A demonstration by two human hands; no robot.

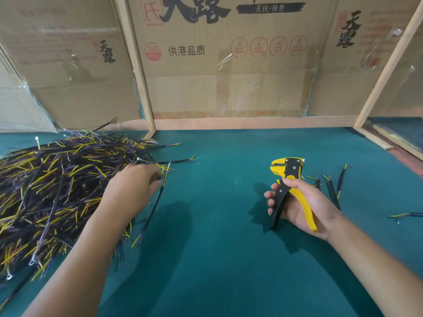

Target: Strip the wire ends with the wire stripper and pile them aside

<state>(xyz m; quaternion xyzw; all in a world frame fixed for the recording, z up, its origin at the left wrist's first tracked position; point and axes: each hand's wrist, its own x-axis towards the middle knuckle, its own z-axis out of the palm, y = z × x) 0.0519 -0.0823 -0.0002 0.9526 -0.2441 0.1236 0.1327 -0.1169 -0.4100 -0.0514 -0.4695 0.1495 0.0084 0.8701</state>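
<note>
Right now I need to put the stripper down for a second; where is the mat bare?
Bare green mat lies between the left hand and the right hand, reaching back to the cardboard wall. Crowded: the big wire pile on the left, the few loose wires on the right.

We record, on a green-covered table (217, 259): one large heap of black wires (57, 191) with yellow and purple ends, far left; our left hand (130, 188) at the heap's right edge, pinching one black wire (153, 207) that hangs down-left; our right hand (299, 202) gripping a yellow-and-black wire stripper (288, 179), head upward; a small scatter of wires (334, 188) just right of it; cardboard panels (229, 65) in wooden frames behind.
</note>
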